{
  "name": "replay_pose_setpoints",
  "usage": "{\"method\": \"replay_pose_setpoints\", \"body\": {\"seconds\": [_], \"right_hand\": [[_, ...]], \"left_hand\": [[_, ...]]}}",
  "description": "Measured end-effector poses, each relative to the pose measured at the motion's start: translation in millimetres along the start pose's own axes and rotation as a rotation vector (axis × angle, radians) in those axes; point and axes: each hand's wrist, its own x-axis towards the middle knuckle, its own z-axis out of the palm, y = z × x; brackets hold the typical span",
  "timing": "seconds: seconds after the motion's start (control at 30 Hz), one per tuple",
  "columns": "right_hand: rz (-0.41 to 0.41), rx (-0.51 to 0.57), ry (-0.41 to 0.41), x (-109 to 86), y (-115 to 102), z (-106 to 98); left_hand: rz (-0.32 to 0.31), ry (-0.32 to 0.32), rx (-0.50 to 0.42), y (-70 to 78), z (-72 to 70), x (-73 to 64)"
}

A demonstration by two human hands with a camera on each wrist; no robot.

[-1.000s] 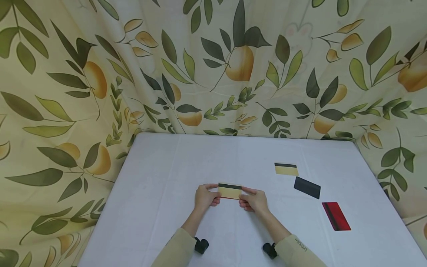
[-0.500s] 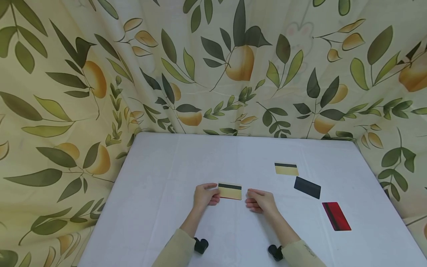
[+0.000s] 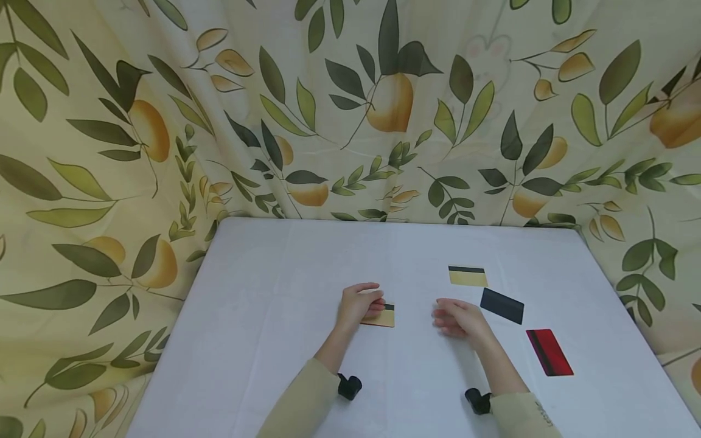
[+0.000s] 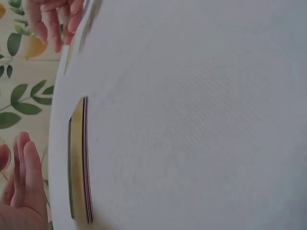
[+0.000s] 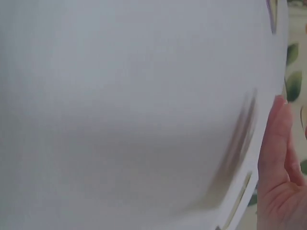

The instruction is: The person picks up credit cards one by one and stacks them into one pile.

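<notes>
A stack of cards point(image 3: 386, 317) lies on the white table, its top one gold with a black stripe. Edges of several cards show along its side in the left wrist view point(image 4: 79, 163). Over the left part of the stack is my left hand point(image 3: 358, 307), which overlaps it in the head view; the left wrist view has the fingers loose and apart from the cards. My right hand point(image 3: 460, 319) hovers with relaxed fingers, holding nothing, just left of a black card point(image 3: 502, 306). Another gold card point(image 3: 468, 277) lies behind that hand, and a red card point(image 3: 550, 352) with a dark stripe lies to its right.
The white-covered table point(image 3: 285, 267) ends at a back edge against a leaf-and-fruit patterned curtain point(image 3: 350, 146), which also hangs along the left and right. A small black device point(image 3: 349, 387) sits at the left wrist, and a second one point(image 3: 478, 401) at the right.
My right hand let go of the stack's right end and moved right, toward the loose cards. My left hand released the left edge and rose over the stack. The cards stayed in place.
</notes>
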Motion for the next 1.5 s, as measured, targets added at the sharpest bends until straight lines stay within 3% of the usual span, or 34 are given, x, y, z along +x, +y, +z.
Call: {"method": "replay_pose_setpoints", "body": {"seconds": [0.2, 0.4, 0.53, 0.77, 0.93, 1.03, 1.3, 1.5], "right_hand": [[-0.010, -0.047, 0.008, 3.9, -5.2, -24.7], [-0.078, -0.210, -0.003, 9.6, -8.4, -45.9], [-0.105, -0.252, 0.001, 17.7, -9.0, -60.6], [-0.088, -0.164, 0.111, 55.7, 7.8, -94.7], [-0.161, -0.238, 0.190, 82.9, 19.7, -114.8], [-0.194, -0.241, 0.195, 91.8, 20.3, -123.7], [-0.132, -0.258, 0.176, 57.8, -18.6, -112.5], [-0.099, -0.254, 0.214, 61.8, -15.9, -116.9]], "left_hand": [[-0.030, -0.059, -0.024, 1.2, 21.0, 10.9], [-0.016, -0.125, -0.042, -3.1, 41.6, 24.9], [-0.025, -0.143, -0.061, -4.3, 55.3, 33.0], [-0.073, -0.137, -0.137, -6.2, 73.5, 42.4], [-0.084, -0.154, -0.181, -7.9, 85.6, 46.1], [-0.098, -0.160, -0.203, -6.9, 92.4, 46.3], [-0.135, -0.174, -0.258, -8.2, 107.9, 51.6], [-0.178, -0.220, -0.345, -9.1, 117.4, 48.7]]}}
